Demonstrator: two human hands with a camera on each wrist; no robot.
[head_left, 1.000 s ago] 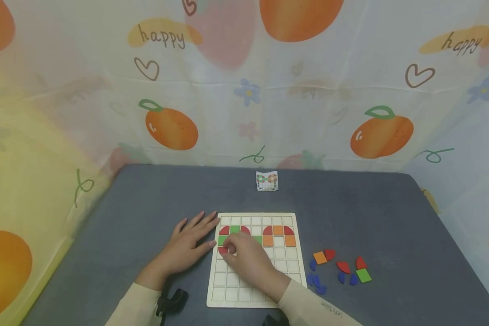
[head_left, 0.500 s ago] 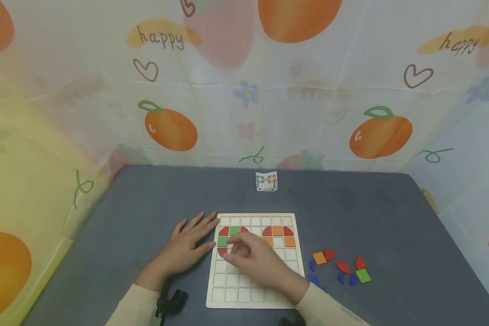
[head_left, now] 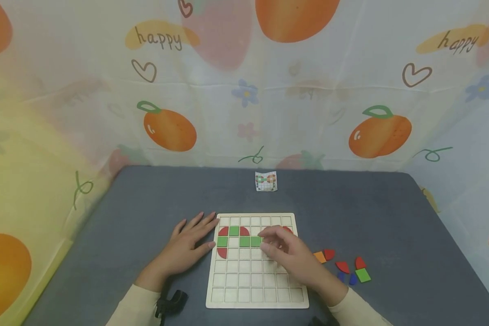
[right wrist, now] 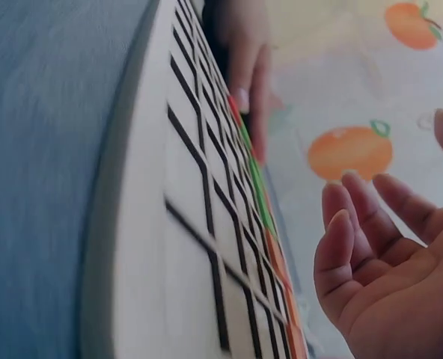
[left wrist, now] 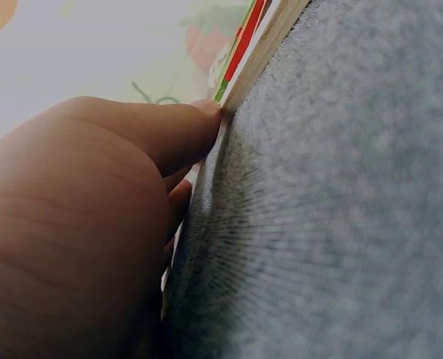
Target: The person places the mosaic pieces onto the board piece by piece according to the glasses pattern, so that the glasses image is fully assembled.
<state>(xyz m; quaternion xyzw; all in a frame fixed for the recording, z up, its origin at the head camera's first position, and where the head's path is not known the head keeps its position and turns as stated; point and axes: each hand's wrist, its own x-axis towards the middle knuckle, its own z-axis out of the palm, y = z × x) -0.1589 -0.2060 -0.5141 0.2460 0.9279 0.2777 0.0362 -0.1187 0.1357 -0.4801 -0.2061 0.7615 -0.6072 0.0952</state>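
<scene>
My left hand (head_left: 186, 250) lies spread on the table, its thumb and fingertips touching the left edge of the pale wooden grid board (head_left: 244, 295). Several green squares (head_left: 244, 242) and red quarter-circle pieces (head_left: 222, 253) sit in the board's left cells. Over the right part of the board hovers my right hand (head_left: 295, 258), which covers pieces there. In the right wrist view its fingers are loosely bent with nothing between them. Orange pieces (right wrist: 285, 292) show along the board in that view. The left wrist view shows my left thumb (left wrist: 184, 131) against the board's edge.
Right of the board lie loose pieces: an orange square (head_left: 319, 257), red quarter-circles (head_left: 342, 267), a green square (head_left: 363, 275) and small blue pieces (head_left: 352, 279). A small printed pattern card (head_left: 266, 181) lies at the table's back. A fruit-print cloth hangs behind.
My right hand has come away from the board's left side and moved right across it, uncovering the green squares and the red quarter-circle below them. The left hand stays put.
</scene>
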